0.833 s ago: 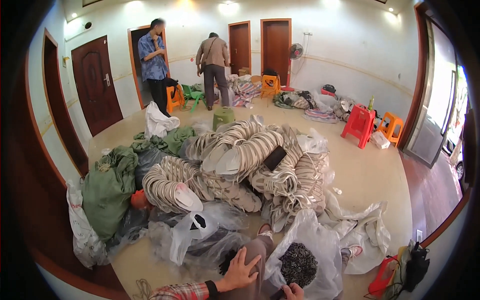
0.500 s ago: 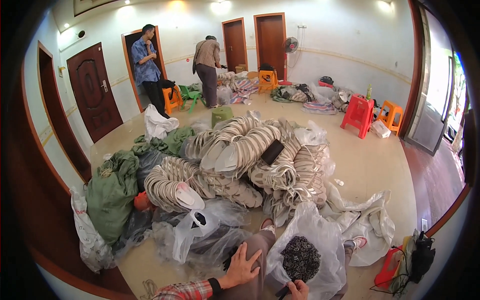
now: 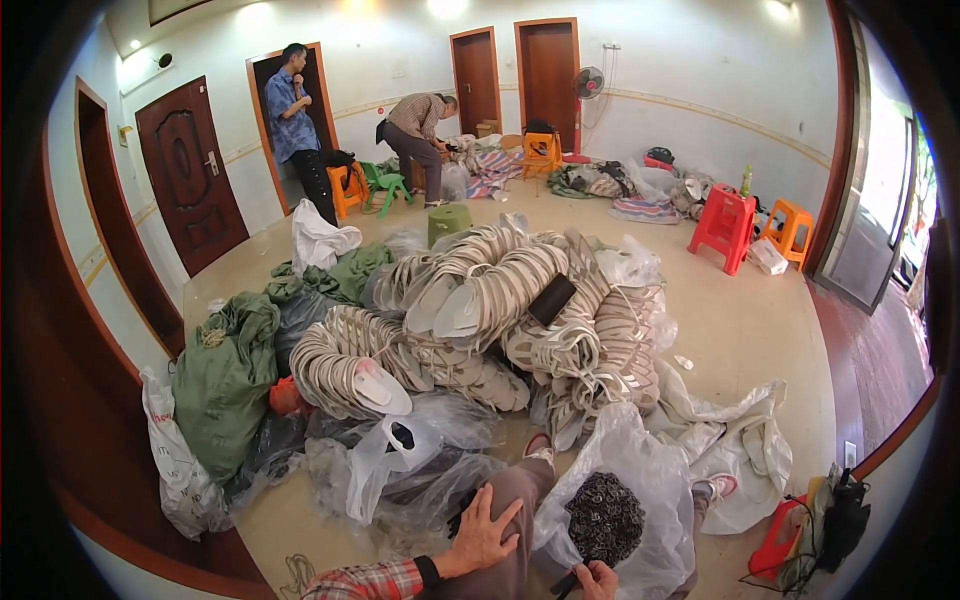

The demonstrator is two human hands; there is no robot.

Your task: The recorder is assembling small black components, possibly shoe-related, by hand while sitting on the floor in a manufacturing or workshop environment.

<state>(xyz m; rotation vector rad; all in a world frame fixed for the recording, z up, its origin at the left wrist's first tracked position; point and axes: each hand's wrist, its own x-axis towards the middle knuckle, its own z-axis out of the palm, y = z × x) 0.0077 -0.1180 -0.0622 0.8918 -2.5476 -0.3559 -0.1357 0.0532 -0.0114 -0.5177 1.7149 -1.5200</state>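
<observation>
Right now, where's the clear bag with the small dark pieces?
In the head view, the clear bag is right of centre near the lower edge, just right of your left knee, with your right hand at its near side.

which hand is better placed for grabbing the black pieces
Probably the right hand: though holding a dark object, it's at the plastic bag, nearer the black pieces; the left hand rests on the knee.

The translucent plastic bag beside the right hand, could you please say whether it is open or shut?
Open. The edges of the translucent plastic bag are spread around the small dark pieces, which lie exposed inside.
</observation>
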